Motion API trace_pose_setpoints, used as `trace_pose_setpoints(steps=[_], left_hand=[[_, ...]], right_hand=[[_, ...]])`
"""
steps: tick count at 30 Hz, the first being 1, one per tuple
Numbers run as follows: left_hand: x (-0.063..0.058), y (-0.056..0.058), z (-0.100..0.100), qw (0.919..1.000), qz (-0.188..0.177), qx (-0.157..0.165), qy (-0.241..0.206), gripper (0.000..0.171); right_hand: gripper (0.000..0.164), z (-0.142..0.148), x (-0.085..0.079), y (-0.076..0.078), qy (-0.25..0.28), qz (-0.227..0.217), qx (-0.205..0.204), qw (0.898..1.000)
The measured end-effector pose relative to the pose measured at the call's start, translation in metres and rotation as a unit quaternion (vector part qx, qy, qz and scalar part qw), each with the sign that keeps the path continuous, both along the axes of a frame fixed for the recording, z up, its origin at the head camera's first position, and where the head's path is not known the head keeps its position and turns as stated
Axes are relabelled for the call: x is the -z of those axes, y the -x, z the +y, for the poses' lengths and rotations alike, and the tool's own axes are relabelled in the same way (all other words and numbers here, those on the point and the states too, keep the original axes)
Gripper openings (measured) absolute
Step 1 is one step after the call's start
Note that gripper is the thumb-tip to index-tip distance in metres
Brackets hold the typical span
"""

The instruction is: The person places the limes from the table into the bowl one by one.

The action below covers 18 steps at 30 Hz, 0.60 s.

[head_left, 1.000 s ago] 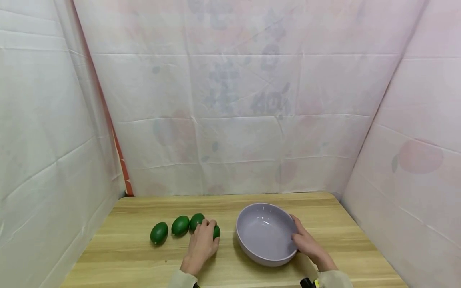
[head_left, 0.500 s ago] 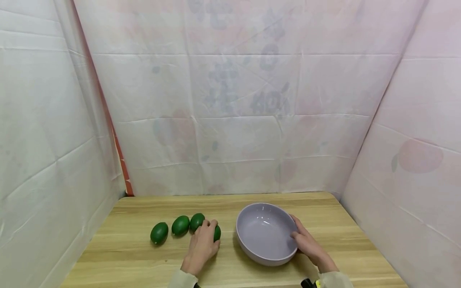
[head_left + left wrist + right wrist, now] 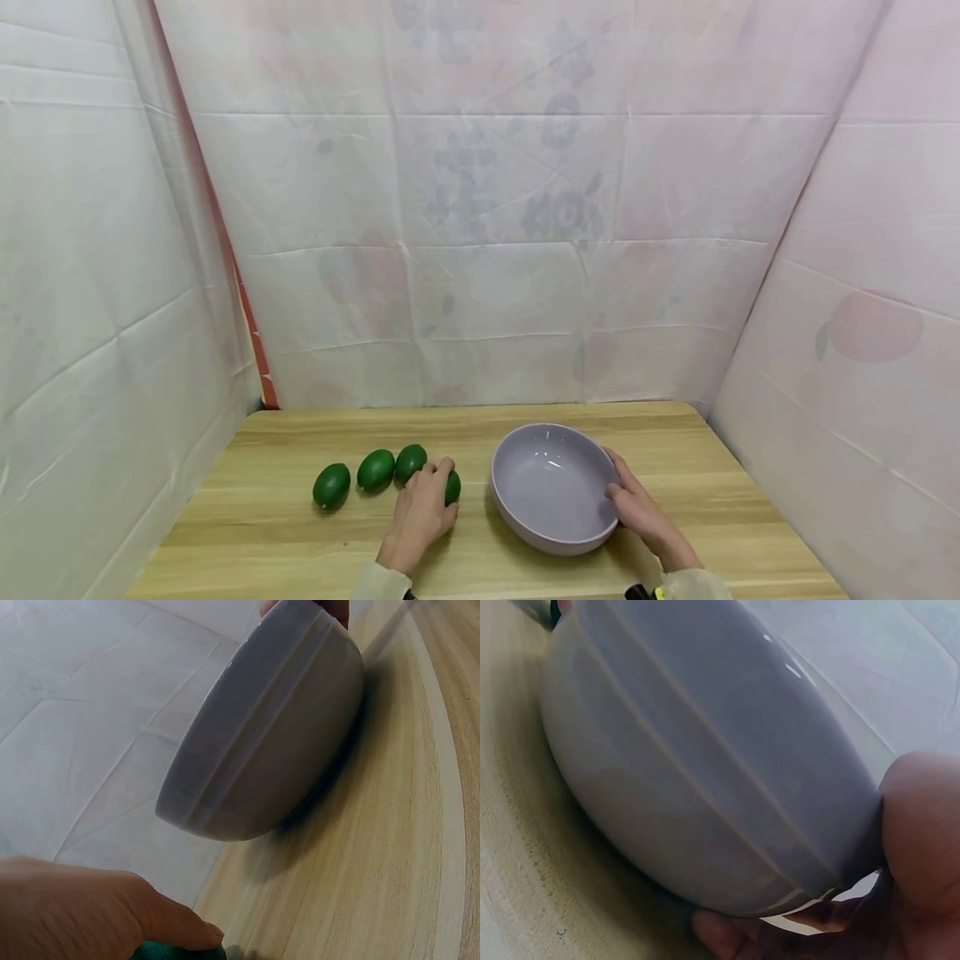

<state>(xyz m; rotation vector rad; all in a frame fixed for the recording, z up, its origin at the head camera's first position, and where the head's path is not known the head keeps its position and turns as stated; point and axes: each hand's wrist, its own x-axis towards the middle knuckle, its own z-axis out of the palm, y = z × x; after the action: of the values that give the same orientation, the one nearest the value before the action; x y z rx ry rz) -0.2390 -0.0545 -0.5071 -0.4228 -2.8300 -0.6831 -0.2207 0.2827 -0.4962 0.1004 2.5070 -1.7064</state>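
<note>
My left hand (image 3: 422,512) grips a green lime (image 3: 452,488) from above, on the wooden table; most of the fruit is hidden under the palm and fingers. In the left wrist view the thumb lies along that lime (image 3: 176,952). To its right is a light purple bowl (image 3: 555,492), with nothing inside. My right hand (image 3: 648,515) holds the bowl's right side, thumb over the rim. From the right wrist view, fingers (image 3: 720,934) curl beneath the bowl (image 3: 705,765).
Three more limes lie in a row left of my left hand: a near one (image 3: 410,462), a middle one (image 3: 376,470) and a far-left one (image 3: 332,486). White printed sheets (image 3: 487,292) hang behind and beside the wooden table (image 3: 255,533).
</note>
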Motion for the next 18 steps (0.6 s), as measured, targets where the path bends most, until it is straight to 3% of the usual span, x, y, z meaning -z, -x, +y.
trace_pose_setpoints(steps=[6,18], left_hand=[[0.0002,0.0000,0.0004,1.0000,-0.008,0.000,-0.003,0.048],[-0.0003,0.0044,-0.0027,0.9999,0.010,0.002,-0.004,0.046]], right_hand=[[0.069,-0.0003,0.0011,-0.0013,0.003,0.002,0.002,1.000],[0.069,0.0007,0.0039,0.0004,-0.003,0.011,0.001,1.000]])
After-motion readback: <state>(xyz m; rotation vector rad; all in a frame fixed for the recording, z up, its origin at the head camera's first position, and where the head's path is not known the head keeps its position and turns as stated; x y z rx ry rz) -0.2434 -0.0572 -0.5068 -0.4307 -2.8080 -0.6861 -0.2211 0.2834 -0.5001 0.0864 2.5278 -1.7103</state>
